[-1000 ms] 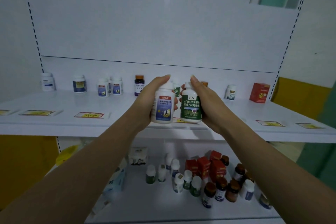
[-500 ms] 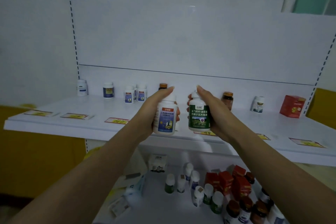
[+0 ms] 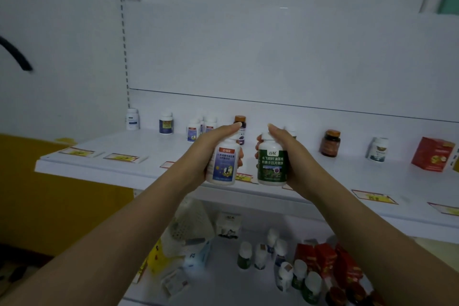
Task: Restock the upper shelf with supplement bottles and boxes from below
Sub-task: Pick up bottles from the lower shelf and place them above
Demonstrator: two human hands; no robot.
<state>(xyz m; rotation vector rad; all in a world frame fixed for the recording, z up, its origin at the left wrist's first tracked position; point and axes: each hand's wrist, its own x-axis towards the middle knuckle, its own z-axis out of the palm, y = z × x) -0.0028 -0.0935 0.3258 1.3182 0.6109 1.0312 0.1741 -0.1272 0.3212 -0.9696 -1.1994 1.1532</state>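
Since a second ago the view has swung left; both bottles stay above the front edge of the upper shelf (image 3: 149, 154). Left grip (image 3: 206, 154) wraps the blue-label bottle (image 3: 223, 167), right grip (image 3: 294, 159) the green-label bottle (image 3: 272, 165). Likely light, rigid, smooth plastic: hold mid-body round the label

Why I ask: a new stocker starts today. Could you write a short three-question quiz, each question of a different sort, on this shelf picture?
1. True or false: the left hand grips the blue-labelled bottle.
2. Where on the upper shelf does the red box stand? A: at its left end. B: in the middle. C: towards its right end.
3. Fill in: the second bottle, gripped by the right hand, has a ____ label.

Key: 1 true; 2 C; 3 green.
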